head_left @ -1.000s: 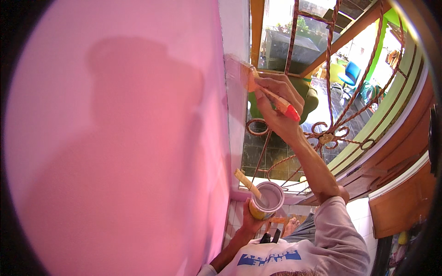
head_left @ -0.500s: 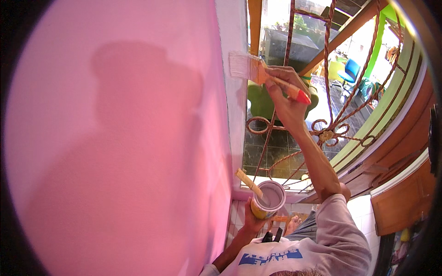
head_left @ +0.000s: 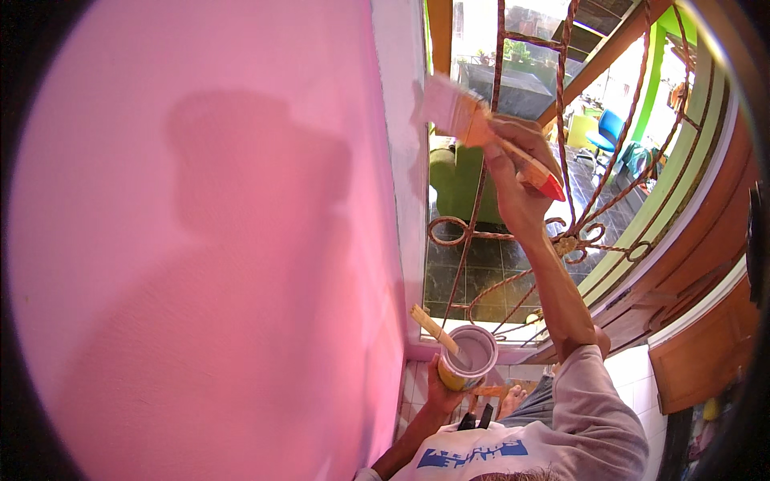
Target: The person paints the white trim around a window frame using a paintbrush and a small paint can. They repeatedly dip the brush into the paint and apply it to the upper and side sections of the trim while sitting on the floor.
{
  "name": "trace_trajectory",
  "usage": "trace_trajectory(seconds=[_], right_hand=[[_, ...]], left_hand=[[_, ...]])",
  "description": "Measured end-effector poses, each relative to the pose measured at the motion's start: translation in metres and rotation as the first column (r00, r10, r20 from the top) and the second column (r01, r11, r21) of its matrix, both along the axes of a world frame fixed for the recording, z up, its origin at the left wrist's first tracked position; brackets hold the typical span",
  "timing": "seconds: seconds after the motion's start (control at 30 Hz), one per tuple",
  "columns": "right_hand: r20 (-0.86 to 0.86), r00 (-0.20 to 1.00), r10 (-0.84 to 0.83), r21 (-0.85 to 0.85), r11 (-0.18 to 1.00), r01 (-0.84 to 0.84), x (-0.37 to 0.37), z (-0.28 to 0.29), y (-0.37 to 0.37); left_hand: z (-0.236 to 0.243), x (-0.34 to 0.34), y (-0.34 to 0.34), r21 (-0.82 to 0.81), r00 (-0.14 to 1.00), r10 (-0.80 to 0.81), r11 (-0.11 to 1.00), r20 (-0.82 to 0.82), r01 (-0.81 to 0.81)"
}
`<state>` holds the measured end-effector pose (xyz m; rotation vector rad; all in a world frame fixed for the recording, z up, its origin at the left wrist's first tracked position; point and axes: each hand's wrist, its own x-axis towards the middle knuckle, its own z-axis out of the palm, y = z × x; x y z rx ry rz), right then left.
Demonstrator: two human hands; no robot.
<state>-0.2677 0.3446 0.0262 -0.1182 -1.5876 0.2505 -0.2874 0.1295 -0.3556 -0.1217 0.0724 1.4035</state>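
Note:
My right hand [head_left: 520,172] is closed around the handle of a wide paintbrush [head_left: 459,112]. Pale pinkish paint coats its bristles, and the handle ends in a red tip. The brush is in front of the window opening, close to the white strip of window frame [head_left: 405,160] beside the pink wall; the bristles look slightly apart from it. Low down, my left hand [head_left: 439,386] grips a paint can [head_left: 469,358] from the side. Pale paint is inside, and a wooden stick [head_left: 435,329] leans out over the can's rim. The left fingertips are partly hidden by the can.
A pink wall [head_left: 241,305] fills the left side, with my shadow on it. Twisted metal window bars [head_left: 565,120] stand close behind my right hand. A wooden door panel [head_left: 706,353] is at the lower right. Outside are a blue chair [head_left: 608,128] and dark floor tiles.
My right hand and the paintbrush have shifted to the right, with the bristles pulling back from the white strip and tilting upward. The left hand and can have dropped slightly in the picture.

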Motion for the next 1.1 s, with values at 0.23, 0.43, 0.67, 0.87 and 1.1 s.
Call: trace_trajectory(seconds=[0.23, 0.43, 0.67, 0.87, 1.1], right_hand=[[-0.040, 0.999, -0.018, 0.098, 0.995, 0.022, -0.006, 0.012, 0.008], [0.086, 0.996, -0.003, 0.130, 0.992, -0.008, -0.005, -0.012, 0.002], [0.179, 0.982, 0.065, -0.139, 0.990, -0.040, 0.008, 0.003, 0.007], [-0.041, 0.996, 0.082, 0.006, 0.997, -0.081, -0.010, 0.063, 0.018], [0.315, 0.948, -0.053, 0.103, 0.994, 0.021, 0.027, -0.007, -0.003]], left_hand=[[0.015, -0.002, 0.001, -0.018, 0.998, -0.010, 1.000, -0.061, 0.009], [-0.005, -0.001, 0.002, 0.014, 1.000, -0.002, 1.000, -0.003, 0.002], [-0.002, 0.001, 0.006, -0.020, 0.998, 0.013, 1.000, 0.055, -0.012], [0.033, 0.000, -0.001, -0.015, 0.909, 0.104, 0.993, -0.403, -0.120], [0.064, 0.003, -0.007, 0.233, 0.646, 0.327, 0.945, -0.690, -0.228]])
